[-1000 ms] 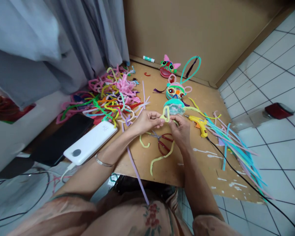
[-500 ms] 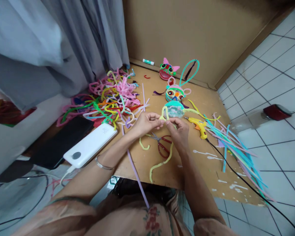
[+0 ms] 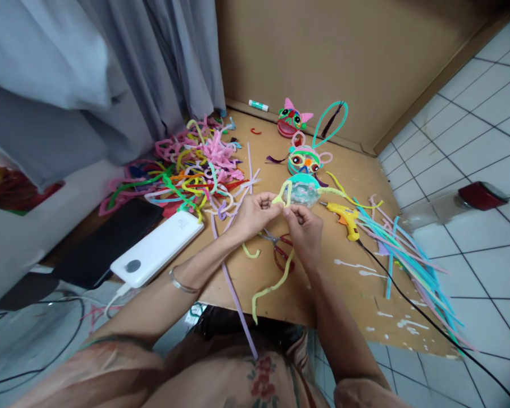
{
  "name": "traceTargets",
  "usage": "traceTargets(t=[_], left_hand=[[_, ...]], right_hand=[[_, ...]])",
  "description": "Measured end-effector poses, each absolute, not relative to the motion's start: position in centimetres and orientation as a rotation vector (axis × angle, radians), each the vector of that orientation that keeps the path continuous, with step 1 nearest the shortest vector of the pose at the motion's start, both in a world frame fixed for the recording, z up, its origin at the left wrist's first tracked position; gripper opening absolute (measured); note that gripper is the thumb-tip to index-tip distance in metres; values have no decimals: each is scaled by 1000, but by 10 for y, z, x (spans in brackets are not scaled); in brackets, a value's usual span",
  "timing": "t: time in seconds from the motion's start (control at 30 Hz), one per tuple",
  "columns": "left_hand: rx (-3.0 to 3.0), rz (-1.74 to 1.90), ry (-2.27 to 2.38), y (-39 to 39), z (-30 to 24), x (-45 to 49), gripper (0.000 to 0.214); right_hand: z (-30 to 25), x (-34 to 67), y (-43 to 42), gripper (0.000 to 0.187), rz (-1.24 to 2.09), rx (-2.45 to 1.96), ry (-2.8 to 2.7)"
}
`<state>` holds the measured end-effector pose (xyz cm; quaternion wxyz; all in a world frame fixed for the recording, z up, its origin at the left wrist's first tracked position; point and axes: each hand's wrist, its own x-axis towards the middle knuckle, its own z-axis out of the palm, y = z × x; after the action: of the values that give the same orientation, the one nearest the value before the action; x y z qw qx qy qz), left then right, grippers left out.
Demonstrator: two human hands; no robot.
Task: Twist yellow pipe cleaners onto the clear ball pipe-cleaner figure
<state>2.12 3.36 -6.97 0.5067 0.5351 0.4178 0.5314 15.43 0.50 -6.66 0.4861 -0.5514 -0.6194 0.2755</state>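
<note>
The left hand [image 3: 257, 215] and right hand [image 3: 305, 229] pinch a pale yellow fuzzy stem [image 3: 289, 191], looped above the tabletop [image 3: 298, 296] left of the glue gun [image 3: 352, 224], apparently bending it to shape, and the next move likely calls for a steady hold while twisting.

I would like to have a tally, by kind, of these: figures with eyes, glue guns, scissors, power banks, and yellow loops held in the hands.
Figures with eyes: 2
Glue gun: 1
Scissors: 1
White power bank: 1
Held yellow loop: 1
Total: 6
</note>
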Motion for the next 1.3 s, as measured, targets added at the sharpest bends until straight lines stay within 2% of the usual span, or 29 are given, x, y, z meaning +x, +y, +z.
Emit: traceTargets(t=[0.27, 0.47, 0.73, 1.0, 1.3], left_hand=[[1303, 1271, 1022, 36, -62, 15, 24], [1326, 1235, 1039, 38, -65, 15, 22], [1527, 1002, 980, 33, -70, 13, 20], [1666, 726, 858, 31, -69, 8, 19], [1712, 631, 675, 20, -51, 6, 21]], right_hand=[[-63, 158, 2, 21, 349, -1448, -1665], [-61, 159, -22, 30, 42, -1529, -1919], [-14, 170, -20, 27, -154, -1566, -2265], [21, 175, 3, 15, 81, -1524, -2542], [13, 189, 41, 20, 889, -1364, -2165]])
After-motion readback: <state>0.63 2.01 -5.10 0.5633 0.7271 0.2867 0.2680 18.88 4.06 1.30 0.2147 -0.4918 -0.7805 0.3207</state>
